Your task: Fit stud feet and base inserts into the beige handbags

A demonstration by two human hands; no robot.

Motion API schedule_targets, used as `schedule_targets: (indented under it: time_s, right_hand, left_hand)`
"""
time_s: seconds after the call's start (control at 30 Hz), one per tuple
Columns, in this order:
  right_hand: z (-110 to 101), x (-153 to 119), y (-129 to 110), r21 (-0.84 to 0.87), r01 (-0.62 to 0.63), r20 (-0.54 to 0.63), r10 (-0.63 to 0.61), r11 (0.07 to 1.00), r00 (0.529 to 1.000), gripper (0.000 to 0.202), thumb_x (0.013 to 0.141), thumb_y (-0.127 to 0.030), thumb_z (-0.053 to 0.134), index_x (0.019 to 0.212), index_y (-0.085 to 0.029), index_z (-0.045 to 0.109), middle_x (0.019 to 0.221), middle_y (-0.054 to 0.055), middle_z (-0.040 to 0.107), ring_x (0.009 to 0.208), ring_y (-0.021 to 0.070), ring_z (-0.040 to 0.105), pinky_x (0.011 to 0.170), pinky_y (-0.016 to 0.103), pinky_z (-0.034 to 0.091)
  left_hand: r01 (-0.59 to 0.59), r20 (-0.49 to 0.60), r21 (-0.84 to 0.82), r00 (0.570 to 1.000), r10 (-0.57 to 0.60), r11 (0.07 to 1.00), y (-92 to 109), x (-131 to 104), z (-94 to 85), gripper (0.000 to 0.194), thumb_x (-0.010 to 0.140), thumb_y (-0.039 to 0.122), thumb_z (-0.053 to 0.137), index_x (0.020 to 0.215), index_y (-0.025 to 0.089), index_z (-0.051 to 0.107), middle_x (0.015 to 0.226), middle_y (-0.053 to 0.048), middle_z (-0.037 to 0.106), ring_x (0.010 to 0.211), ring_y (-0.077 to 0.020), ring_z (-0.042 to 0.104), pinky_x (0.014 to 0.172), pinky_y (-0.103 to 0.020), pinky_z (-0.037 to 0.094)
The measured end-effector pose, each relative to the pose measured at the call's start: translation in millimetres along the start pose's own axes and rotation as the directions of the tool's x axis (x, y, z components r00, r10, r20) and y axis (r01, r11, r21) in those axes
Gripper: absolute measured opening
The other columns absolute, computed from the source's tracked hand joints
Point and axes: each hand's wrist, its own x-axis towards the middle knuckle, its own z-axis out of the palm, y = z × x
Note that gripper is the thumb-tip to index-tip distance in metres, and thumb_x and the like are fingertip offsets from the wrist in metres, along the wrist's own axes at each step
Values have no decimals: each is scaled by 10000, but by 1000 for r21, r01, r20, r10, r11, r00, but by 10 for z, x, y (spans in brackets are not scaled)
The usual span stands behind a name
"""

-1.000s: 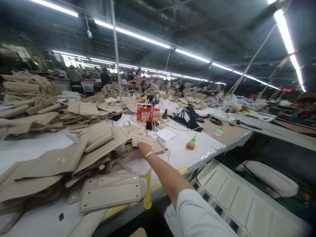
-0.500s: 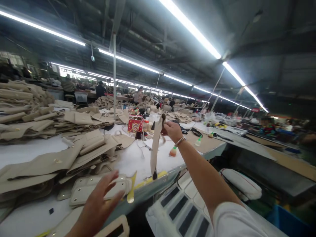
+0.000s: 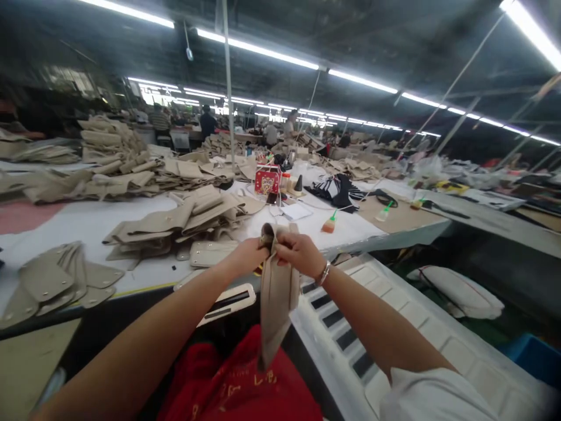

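A folded beige strap-like piece of fabric or leather [image 3: 276, 298] hangs between my two hands, its lower end over the red garment [image 3: 245, 380] on my lap. My left hand [image 3: 252, 257] grips its upper edge from the left; the fingertips are partly hidden behind it. On the other side my right hand [image 3: 300, 252], with a bracelet at the wrist, pinches the top of the same piece. A looped fold stands up between the hands. Just left of it lies a pale panel with a black strip [image 3: 232, 301].
Beige pieces [image 3: 175, 219] lie piled on the white table [image 3: 144, 202]. Riveted panels [image 3: 52, 278] are at the left edge. A red box [image 3: 267, 180] and a glue bottle with brush [image 3: 328, 223] stand farther back. To the right is a tray of pale panels [image 3: 350, 321].
My right hand has drawn the beige piece in toward my body. My left hand, open over the table before, now grips it too. The view has turned right and downward.
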Motion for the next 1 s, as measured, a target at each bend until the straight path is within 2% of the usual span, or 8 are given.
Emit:
schedule_targets:
  time_s: [0.1,0.27,0.47,0.57,0.73,0.87,0.93,1.0]
  right_hand:
    - [176,-35,-20,-115,-3,-156,-15,993,988,169,796,-291,473,666,-185,495,570,-30,559,535,105,561,503,197,405]
    - [358,-11,-24,-127,-137,-420,72,982,905,347,814,-523,475,738,-185,462,615,-13,551,562,113,494,505,216,352]
    - [215,57,-31,-284,-175,-68,162,943,984,377,939,-368,276,744,-164,525,611,2,584,479,87,505,459,191,342]
    - [-62,13,-63,-430,-163,-64,150,888,987,255,888,-241,379,696,-161,526,605,8,574,521,100,509,500,202,338]
    - [-400,-13,-72,-669,-172,-95,146,723,985,141,803,-137,477,678,-145,542,660,71,574,654,177,526,587,271,330]
    - [0,-100,-308,-797,-30,-113,-100,603,989,258,894,-117,320,911,-140,576,843,130,587,816,220,529,690,328,361]
    - [300,-188,-400,-842,214,43,-334,495,942,269,921,-170,309,992,-155,568,909,135,585,860,228,524,737,349,379]
    - [543,-254,-368,-771,421,255,-374,478,892,261,913,-214,364,1084,-158,553,948,144,594,857,239,540,736,364,408]
  left_hand:
    - [11,-48,286,999,3,958,94,-53,-16,66,704,179,482,722,149,538,425,19,487,356,-138,508,386,-216,412]
    - [-33,-198,7,980,34,999,202,48,137,242,750,143,431,970,158,530,567,10,568,391,-139,548,377,-233,454]
    - [-41,-258,-43,966,29,998,186,54,172,307,771,208,457,1070,157,504,632,4,587,429,-137,567,414,-245,484]
    - [-55,-190,262,976,108,963,205,-74,-65,285,763,192,432,1016,150,557,583,9,568,383,-123,536,422,-221,451]
    - [-114,-86,759,958,272,641,381,-309,-415,411,690,116,472,1074,180,603,820,-76,673,697,-200,647,720,-293,477]
    - [-61,-141,701,965,221,710,580,-300,-342,326,715,121,438,977,151,629,719,-95,669,661,-235,640,696,-322,471]
    - [-46,-198,595,959,202,802,620,-259,-291,284,704,114,456,921,147,637,714,-95,668,670,-240,639,709,-324,467]
    - [-49,-256,516,944,209,855,606,-239,-265,299,655,83,505,913,142,643,820,-117,678,827,-267,634,794,-333,447]
